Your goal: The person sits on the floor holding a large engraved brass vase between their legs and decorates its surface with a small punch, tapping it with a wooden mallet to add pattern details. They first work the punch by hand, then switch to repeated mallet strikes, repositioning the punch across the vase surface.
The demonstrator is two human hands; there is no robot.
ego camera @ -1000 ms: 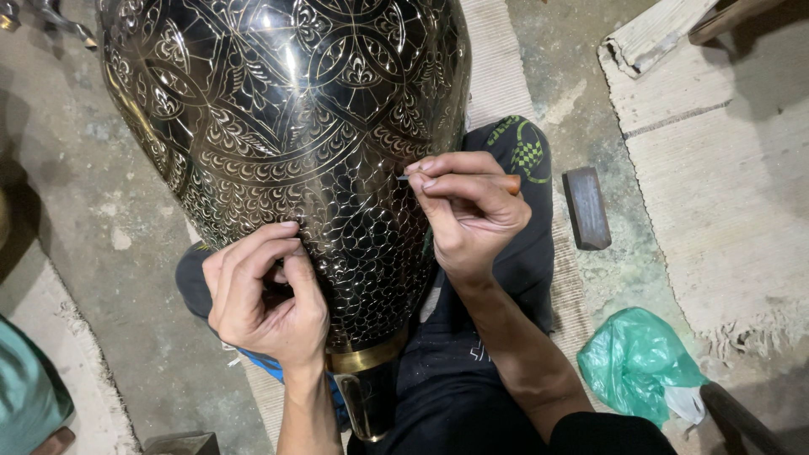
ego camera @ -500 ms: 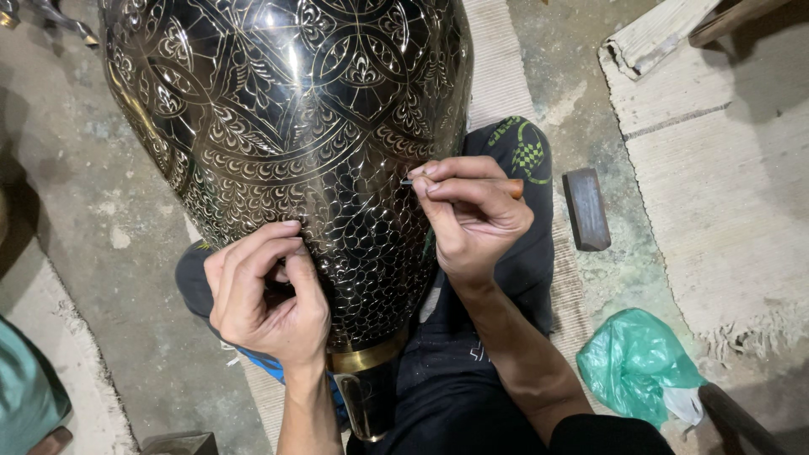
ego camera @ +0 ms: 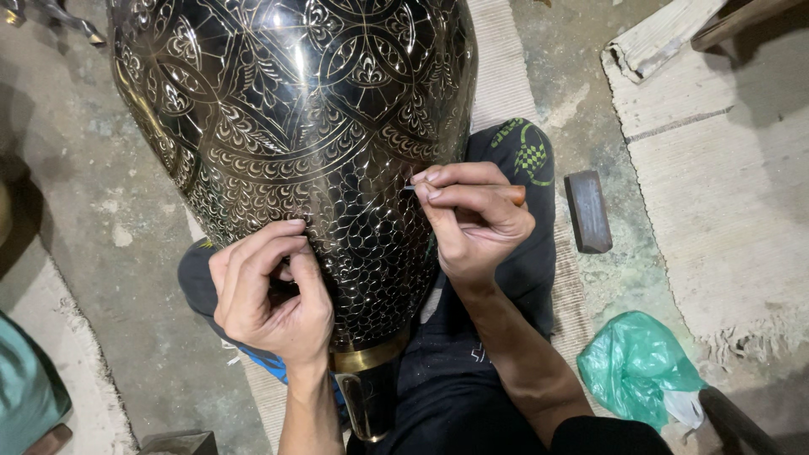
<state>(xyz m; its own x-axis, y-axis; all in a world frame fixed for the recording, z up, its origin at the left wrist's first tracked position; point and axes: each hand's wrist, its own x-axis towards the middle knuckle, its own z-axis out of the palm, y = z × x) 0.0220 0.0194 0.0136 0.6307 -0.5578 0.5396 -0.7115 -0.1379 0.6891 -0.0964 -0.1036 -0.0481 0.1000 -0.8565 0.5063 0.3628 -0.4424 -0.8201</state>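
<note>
A large dark metal vase (ego camera: 295,126) covered in fine engraved floral and scale patterns lies tilted across my lap, its brass neck (ego camera: 366,358) pointing toward me. My left hand (ego camera: 270,291) is curled against the lower left side of the vase, fingers pressed on the metal. My right hand (ego camera: 472,219) pinches a thin engraving tool (ego camera: 514,195) with a wooden handle, its tip touching the scale pattern on the right side of the vase.
A dark rectangular block (ego camera: 587,211) lies on the concrete floor to the right. A green plastic bag (ego camera: 636,366) sits at lower right. Woven mats (ego camera: 725,194) cover the floor on the right. My legs in dark trousers (ego camera: 472,396) support the vase.
My right hand with the tool has shifted slightly along the vase surface. The left hand and the vase stay put.
</note>
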